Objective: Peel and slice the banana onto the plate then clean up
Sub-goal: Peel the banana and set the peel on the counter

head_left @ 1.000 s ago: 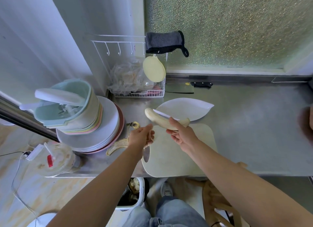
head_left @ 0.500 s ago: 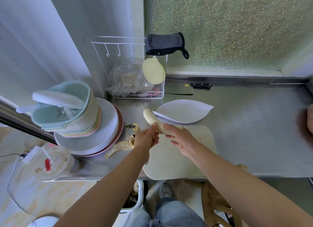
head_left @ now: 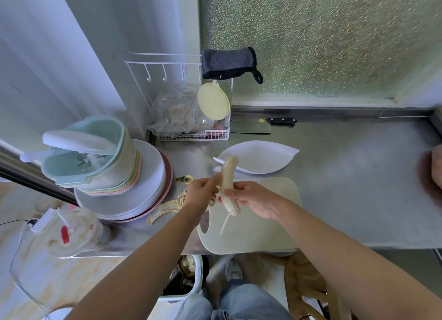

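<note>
Pale banana (head_left: 228, 181) between hands (head_left: 202, 196) (head_left: 257, 200)

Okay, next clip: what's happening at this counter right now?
A person holds a peeled banana in both hands above the cutting board. The right hand grips its lower part and the left hand pinches its side. A thin string hangs from the banana's lower end. The peel lies on the counter left of the board. The leaf-shaped plate holds no slices and the cleaver lies at the back, so slicing has not begun.
</note>
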A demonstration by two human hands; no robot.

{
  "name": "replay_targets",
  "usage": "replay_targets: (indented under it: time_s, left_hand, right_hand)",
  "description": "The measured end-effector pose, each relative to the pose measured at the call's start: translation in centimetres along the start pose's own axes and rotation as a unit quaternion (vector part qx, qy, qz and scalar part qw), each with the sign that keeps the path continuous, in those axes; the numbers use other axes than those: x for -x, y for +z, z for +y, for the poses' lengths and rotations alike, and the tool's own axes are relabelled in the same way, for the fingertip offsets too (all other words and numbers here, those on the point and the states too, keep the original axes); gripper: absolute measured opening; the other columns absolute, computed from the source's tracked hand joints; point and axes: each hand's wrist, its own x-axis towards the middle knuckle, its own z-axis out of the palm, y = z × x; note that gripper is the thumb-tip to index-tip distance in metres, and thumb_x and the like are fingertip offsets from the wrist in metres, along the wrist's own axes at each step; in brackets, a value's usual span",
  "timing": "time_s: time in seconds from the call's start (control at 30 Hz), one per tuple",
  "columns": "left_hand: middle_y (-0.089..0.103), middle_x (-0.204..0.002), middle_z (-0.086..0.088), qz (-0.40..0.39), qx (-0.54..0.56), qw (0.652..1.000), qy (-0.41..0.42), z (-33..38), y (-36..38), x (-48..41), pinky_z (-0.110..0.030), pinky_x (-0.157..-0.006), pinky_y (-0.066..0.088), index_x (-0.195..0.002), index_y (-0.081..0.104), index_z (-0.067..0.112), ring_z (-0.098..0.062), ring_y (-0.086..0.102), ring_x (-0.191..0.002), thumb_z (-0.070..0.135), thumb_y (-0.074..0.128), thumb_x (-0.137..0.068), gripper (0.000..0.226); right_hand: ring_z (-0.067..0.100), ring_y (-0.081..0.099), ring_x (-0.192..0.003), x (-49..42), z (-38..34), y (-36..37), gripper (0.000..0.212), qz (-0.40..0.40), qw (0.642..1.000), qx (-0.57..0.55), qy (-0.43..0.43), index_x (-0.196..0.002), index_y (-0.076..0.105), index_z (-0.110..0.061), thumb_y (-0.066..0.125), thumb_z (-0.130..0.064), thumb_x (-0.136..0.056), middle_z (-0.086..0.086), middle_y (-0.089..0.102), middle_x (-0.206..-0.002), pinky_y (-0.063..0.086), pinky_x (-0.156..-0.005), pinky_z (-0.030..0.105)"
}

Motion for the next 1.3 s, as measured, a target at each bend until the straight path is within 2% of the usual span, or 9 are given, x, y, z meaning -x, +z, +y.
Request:
replay_targets:
  time_s: [0.07,0.17,0.37,0.53,0.77,0.87,1.0,1.17,1.3]
  left_hand:
    - [0.060,-0.069,-0.010,0.001,0.057,0.998,-0.039,-0.3,-0.3,0.1,-0.028,-0.062,0.044,-0.087,0.070,0.002,-0.019,0.052,-0.062,0.036,0.052,-0.095,0.040]
    - [0.057,-0.066,-0.006,-0.072,0.048,0.996,-0.023,-1.7,-0.8,0.2,-0.025,-0.059,0.042,-0.082,0.072,0.007,-0.018,0.049,-0.061,0.028,0.057,-0.092,0.028]
    - [0.059,-0.066,0.002,-0.149,-0.068,0.986,0.035,-2.4,0.2,0.9,-0.024,-0.065,0.043,-0.090,0.073,0.012,-0.012,0.050,-0.065,0.021,0.072,-0.081,0.012]
    - [0.064,-0.060,0.000,-0.073,-0.119,0.989,0.047,-2.9,-0.2,0.3,-0.027,-0.063,0.046,-0.070,0.074,0.022,-0.011,0.055,-0.056,0.025,0.077,-0.076,0.008]
    - [0.072,-0.072,0.003,0.070,-0.193,0.977,0.065,-2.6,-3.7,-0.6,-0.029,-0.068,0.052,-0.076,0.074,0.024,-0.017,0.067,-0.070,0.025,0.077,-0.076,0.003]
    - [0.074,-0.087,0.002,0.116,-0.285,0.947,0.087,-2.4,-5.3,-1.3,-0.029,-0.075,0.051,-0.092,0.076,0.021,-0.018,0.067,-0.083,0.028,0.071,-0.078,0.016]
    - [0.071,-0.104,-0.004,0.108,-0.407,0.899,0.118,-2.5,-6.2,-2.0,-0.033,-0.079,0.054,-0.102,0.074,0.022,-0.022,0.065,-0.093,0.020,0.061,-0.083,0.023]
    - [0.067,-0.094,-0.006,0.197,-0.453,0.855,0.157,-2.5,-6.0,-1.9,-0.039,-0.073,0.052,-0.085,0.074,0.017,-0.026,0.057,-0.092,0.013,0.068,-0.081,0.008]
    - [0.063,-0.095,-0.005,0.174,-0.460,0.850,0.190,-2.9,-5.7,-2.1,-0.038,-0.073,0.051,-0.096,0.062,0.014,-0.027,0.056,-0.093,0.013,0.071,-0.076,0.022]
  right_hand:
    - [0.026,0.058,-0.117,0.0,0.2,0.0,0.054,0.021,0.999,-0.039,-0.005,-0.110,0.067,-0.015,0.078,-0.043,-0.066,0.006,0.070,-0.113,0.027,-0.113,0.049]
    - [0.024,0.057,-0.118,-0.1,0.2,-0.2,0.068,0.066,0.996,-0.062,-0.015,-0.112,0.066,-0.020,0.081,-0.055,-0.055,0.001,0.071,-0.111,0.026,-0.113,0.050]
    - [0.016,0.058,-0.112,-0.1,0.0,-0.2,0.028,0.128,0.988,-0.089,-0.023,-0.108,0.065,-0.021,0.064,-0.037,-0.086,-0.003,0.073,-0.106,0.027,-0.104,0.040]
    - [0.019,0.058,-0.110,-0.4,0.2,-0.6,0.036,0.178,0.979,-0.098,-0.029,-0.111,0.065,-0.017,0.066,-0.040,-0.084,0.004,0.069,-0.115,0.034,-0.090,0.033]
    - [0.013,0.060,-0.094,-0.7,1.1,-1.2,0.034,0.242,0.960,-0.139,-0.039,-0.112,0.065,-0.011,0.068,-0.031,-0.085,0.007,0.068,-0.116,0.037,-0.080,0.026]
    - [0.013,0.060,-0.097,-1.0,1.1,-1.1,0.036,0.228,0.966,-0.118,-0.029,-0.114,0.064,-0.013,0.068,-0.034,-0.084,0.006,0.068,-0.116,0.037,-0.081,0.025]
    - [0.012,0.060,-0.095,-1.3,1.3,-1.0,0.035,0.210,0.973,-0.090,-0.017,-0.114,0.064,-0.012,0.069,-0.030,-0.084,0.006,0.069,-0.115,0.037,-0.073,0.021]
    - [0.012,0.062,-0.097,-1.3,1.9,-1.3,0.035,0.165,0.986,-0.016,0.007,-0.110,0.068,-0.014,0.071,-0.033,-0.081,0.003,0.071,-0.109,0.037,-0.084,0.025]
    - [0.012,0.061,-0.093,-0.7,2.1,-2.5,0.027,0.099,0.989,0.104,0.035,-0.105,0.069,-0.016,0.072,-0.028,-0.081,-0.001,0.070,-0.101,0.041,-0.083,0.023]
